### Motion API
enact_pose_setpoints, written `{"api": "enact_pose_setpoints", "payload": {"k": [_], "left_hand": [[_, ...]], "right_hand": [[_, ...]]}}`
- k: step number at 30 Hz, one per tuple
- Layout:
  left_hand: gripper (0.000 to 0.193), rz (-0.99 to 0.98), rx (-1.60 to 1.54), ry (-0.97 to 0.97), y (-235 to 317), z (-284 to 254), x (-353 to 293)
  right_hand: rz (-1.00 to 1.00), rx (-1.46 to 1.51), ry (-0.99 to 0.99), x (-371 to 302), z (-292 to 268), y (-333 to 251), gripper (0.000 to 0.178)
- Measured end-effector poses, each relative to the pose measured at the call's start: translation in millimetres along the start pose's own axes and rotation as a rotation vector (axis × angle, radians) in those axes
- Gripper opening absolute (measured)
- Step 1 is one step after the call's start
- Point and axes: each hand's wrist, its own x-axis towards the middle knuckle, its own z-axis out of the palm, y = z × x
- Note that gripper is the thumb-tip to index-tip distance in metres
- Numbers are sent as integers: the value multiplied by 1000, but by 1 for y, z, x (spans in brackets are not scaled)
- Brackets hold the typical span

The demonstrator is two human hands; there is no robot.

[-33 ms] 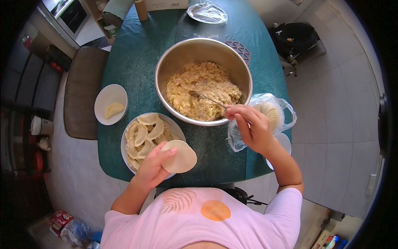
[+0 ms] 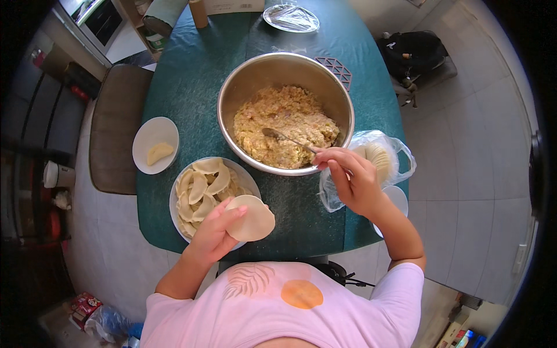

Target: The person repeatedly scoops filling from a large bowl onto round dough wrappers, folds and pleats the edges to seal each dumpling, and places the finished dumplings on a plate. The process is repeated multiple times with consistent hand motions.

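Metal spoon — diagonal, tip leftward, right hand gripping it, left hand pinching wrapper

Before you: one metal bowl. Reaching into it: one spoon. Beyond it: one covered plate. Left of it: one small bowl holding one dumpling. Nearer you than it: one dumpling plate, one loose wrapper.

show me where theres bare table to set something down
The green table is bare left of the steel bowl, beyond the white bowl, and below the steel bowl, between dumpling plate and wrapper bag. Crowded: right side, with wrapper bag, white dish and right hand.
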Motion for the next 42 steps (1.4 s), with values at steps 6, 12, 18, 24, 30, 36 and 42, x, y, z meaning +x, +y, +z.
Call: {"api": "enact_pose_setpoints", "payload": {"k": [6, 12, 18, 24, 30, 36, 42], "left_hand": [[37, 68, 29, 54, -1, -7, 4], [36, 60, 20, 85, 1, -8, 2], [35, 15, -25, 52, 2, -8, 1], [34, 48, -28, 39, 8, -10, 3], [31, 115, -18, 69, 17, -4, 5], [31, 146, 49, 40, 33, 7, 9], [42, 175, 26, -39, 53, 39, 37]], "right_hand": [[28, -10, 69, 5, 2, -9, 9], [72, 3, 53, -2, 11, -13, 9], [163, 160, 28, -7, 24, -19, 12], [527, 551, 143, -8, 26, -13, 23], [843, 791, 297, 8, 11, 15, 28], [833, 833, 428, 15, -9, 23, 28], [680, 889, 512, 19, -44, 20, 26]]}}
